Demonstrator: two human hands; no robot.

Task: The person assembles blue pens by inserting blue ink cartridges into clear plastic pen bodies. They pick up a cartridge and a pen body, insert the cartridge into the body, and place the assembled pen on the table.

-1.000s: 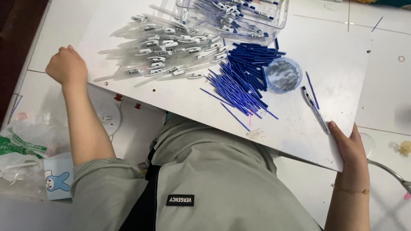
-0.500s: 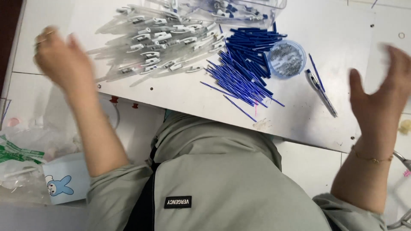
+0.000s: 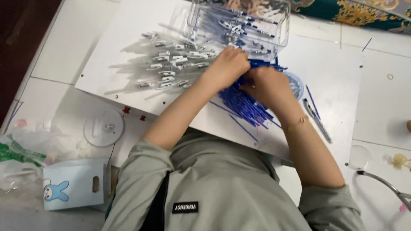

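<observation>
Nearest, at the lower left, a pale blue paper bag [image 3: 73, 183] with a rabbit print lies beside crumpled clear plastic wrap [image 3: 19, 156], and a round clear lid [image 3: 104, 127] rests on the white floor just below the white board [image 3: 329, 85]. Both forearms reach forward over the board's near edge. The left hand [image 3: 227, 67] and right hand [image 3: 266, 85] sit close together, knuckles up, fingers curled down into the pile of blue pen refills [image 3: 244, 105]; whether they pinch any refill cannot be told. The thin blue rods fan out mid-board. Clear pen barrels [image 3: 171, 68] lie left of them, and a clear plastic box [image 3: 239, 23] stands beyond.
</observation>
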